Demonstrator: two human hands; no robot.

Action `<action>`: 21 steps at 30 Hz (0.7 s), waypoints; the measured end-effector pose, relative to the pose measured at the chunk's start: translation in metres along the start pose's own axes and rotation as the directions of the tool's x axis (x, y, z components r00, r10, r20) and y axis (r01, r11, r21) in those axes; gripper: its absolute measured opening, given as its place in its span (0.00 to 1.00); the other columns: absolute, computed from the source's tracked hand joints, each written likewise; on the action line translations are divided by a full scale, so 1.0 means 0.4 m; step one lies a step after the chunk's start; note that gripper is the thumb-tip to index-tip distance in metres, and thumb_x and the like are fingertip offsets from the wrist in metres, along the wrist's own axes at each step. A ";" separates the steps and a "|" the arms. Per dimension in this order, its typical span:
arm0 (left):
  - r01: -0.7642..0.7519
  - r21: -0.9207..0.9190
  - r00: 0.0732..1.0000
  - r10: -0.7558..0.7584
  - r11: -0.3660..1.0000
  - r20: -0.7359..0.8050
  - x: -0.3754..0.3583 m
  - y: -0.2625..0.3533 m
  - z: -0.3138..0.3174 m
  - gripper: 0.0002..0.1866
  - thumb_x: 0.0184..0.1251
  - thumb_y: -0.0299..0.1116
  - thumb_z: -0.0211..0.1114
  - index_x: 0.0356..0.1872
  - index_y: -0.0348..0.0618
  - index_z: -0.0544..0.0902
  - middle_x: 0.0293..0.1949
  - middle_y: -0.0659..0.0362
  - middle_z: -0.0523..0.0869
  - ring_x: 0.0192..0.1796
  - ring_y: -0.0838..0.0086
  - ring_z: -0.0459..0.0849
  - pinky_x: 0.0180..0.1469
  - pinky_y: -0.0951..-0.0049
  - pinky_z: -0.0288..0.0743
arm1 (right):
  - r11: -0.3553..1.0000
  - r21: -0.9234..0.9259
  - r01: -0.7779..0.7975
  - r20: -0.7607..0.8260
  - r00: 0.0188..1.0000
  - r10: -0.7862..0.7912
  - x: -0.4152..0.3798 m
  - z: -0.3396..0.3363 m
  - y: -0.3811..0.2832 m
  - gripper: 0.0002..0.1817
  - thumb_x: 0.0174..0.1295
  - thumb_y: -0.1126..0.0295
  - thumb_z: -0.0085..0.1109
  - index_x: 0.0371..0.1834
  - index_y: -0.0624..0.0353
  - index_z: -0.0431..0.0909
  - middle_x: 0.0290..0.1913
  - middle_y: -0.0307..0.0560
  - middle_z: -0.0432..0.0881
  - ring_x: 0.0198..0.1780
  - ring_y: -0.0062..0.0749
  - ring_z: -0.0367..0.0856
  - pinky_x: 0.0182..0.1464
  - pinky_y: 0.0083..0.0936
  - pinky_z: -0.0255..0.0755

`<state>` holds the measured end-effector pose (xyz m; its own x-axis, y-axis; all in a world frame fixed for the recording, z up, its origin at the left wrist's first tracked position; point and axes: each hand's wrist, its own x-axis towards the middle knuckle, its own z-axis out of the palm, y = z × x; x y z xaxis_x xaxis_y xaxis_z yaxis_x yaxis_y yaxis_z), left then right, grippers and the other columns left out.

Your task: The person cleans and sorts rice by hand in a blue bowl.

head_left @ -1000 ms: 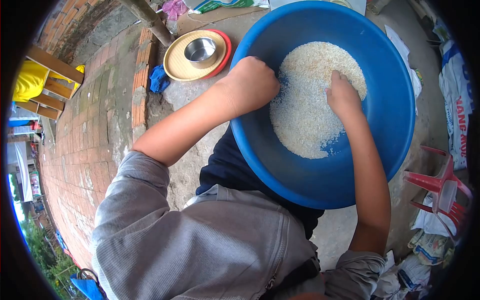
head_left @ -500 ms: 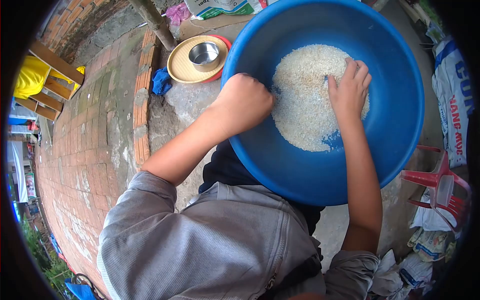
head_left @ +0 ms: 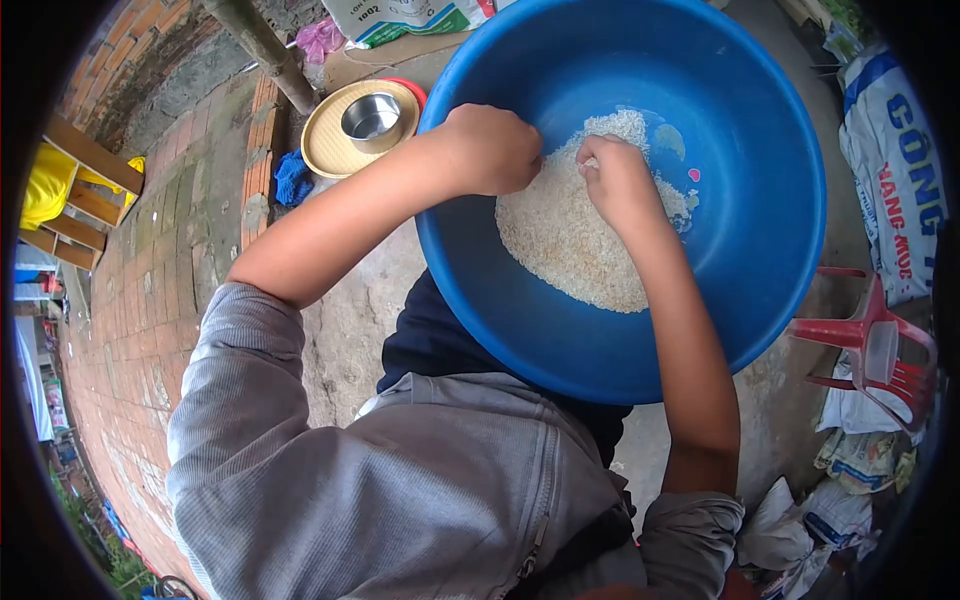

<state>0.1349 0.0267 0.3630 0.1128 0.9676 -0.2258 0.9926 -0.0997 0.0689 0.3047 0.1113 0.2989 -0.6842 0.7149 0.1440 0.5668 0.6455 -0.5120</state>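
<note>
Grain [head_left: 570, 235] has been drawn toward the left since the earlier frame, the right hand [head_left: 622, 185] has moved in beside the left hand [head_left: 490, 150], and a pink heart mark [head_left: 694, 175] now shows on the bare basin floor. Closest to the body, dark trousers [head_left: 430, 335] lie below the left forearm, partly under the near side of the blue basin [head_left: 760, 150]. The grain lies inside it, below and between the hands, thinning to scattered bits right of the right hand. That hand is half closed, fingers curled inward at the grain; whether it has any pinched cannot be told. The left hand is folded into a loose fist just inside the left rim, its contents hidden. To work this well, the strokes are best kept low and light, fingertips skimming the floor so stray grains join the heap, with both wrists clear of the rim. Beyond the left forearm, a metal bowl [head_left: 372, 120] sits on a woven tray [head_left: 322, 145], a blue cloth [head_left: 292, 178] beside it.
</note>
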 end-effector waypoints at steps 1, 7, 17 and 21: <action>-0.046 -0.122 0.999 0.047 0.991 0.007 0.032 -0.012 -0.002 0.16 0.69 0.42 0.50 0.43 0.42 0.82 0.35 0.46 0.85 0.41 0.56 0.84 0.46 0.57 0.76 | 0.998 0.041 0.044 -0.046 0.998 -0.042 0.008 -0.007 0.001 0.05 0.52 0.81 0.59 0.32 0.64 0.77 0.38 0.57 0.80 0.44 0.53 0.78 0.48 0.38 0.71; 0.392 -0.901 0.918 0.014 -0.185 0.396 0.155 0.018 0.015 0.19 0.74 0.42 0.43 0.53 0.40 0.74 0.49 0.55 0.80 0.51 0.67 0.81 0.55 0.62 0.76 | 0.980 0.192 0.045 -0.217 0.976 -0.003 0.023 -0.080 -0.061 0.05 0.55 0.82 0.53 0.31 0.65 0.78 0.36 0.58 0.81 0.39 0.51 0.81 0.43 0.37 0.75; 0.179 -0.572 0.975 0.068 -0.800 0.210 0.184 0.060 0.155 0.17 0.74 0.41 0.42 0.47 0.41 0.75 0.45 0.56 0.84 0.49 0.67 0.84 0.53 0.63 0.80 | 0.974 0.137 0.181 -0.068 0.983 -0.173 0.098 -0.044 -0.074 0.07 0.54 0.80 0.54 0.35 0.64 0.79 0.37 0.57 0.81 0.40 0.51 0.81 0.45 0.37 0.75; 0.125 -0.439 0.924 -0.057 -0.890 0.378 0.164 0.018 0.201 0.15 0.72 0.33 0.39 0.41 0.37 0.75 0.36 0.54 0.83 0.40 0.68 0.85 0.49 0.66 0.81 | 0.991 0.008 0.133 0.045 0.990 -0.133 0.084 -0.059 -0.043 0.09 0.55 0.79 0.56 0.40 0.64 0.79 0.39 0.56 0.81 0.43 0.51 0.80 0.48 0.38 0.74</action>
<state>0.1529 0.0708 0.2706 0.0647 0.8120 -0.5800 -0.8883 0.3117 0.3373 0.2827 0.1307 0.3327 -0.7736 0.6098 0.1723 0.4672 0.7326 -0.4949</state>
